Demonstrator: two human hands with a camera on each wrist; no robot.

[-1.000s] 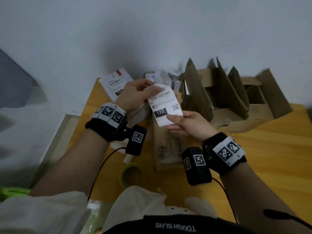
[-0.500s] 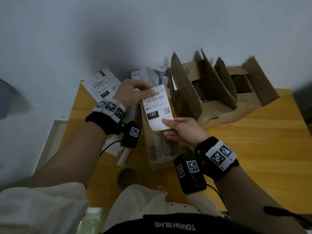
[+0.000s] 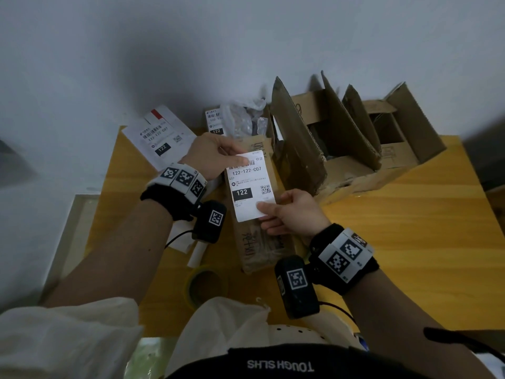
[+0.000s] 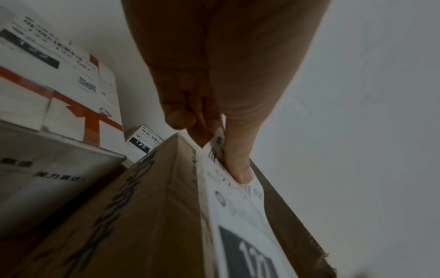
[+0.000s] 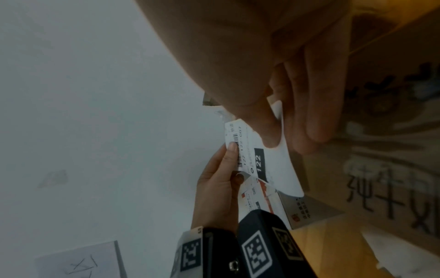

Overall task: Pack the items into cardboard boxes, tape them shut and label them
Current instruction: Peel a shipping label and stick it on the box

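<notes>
Shipping label [image 3: 250,184] marked 122-122-C07 is held over a closed cardboard box [image 3: 262,242] lying on the yellow surface [image 3: 410,228]. The left hand [image 3: 211,155] pinches its top edge, fingers [image 4: 238,159] clamped on the barcode; the right hand [image 3: 293,214] pinches the bottom corner between thumb and fingers [image 5: 307,131]. Open cardboard boxes [image 3: 341,138] stand to the right, a labelled white parcel [image 3: 161,140] lies at the left, and a tape roll [image 3: 205,285] sits near the person.
</notes>
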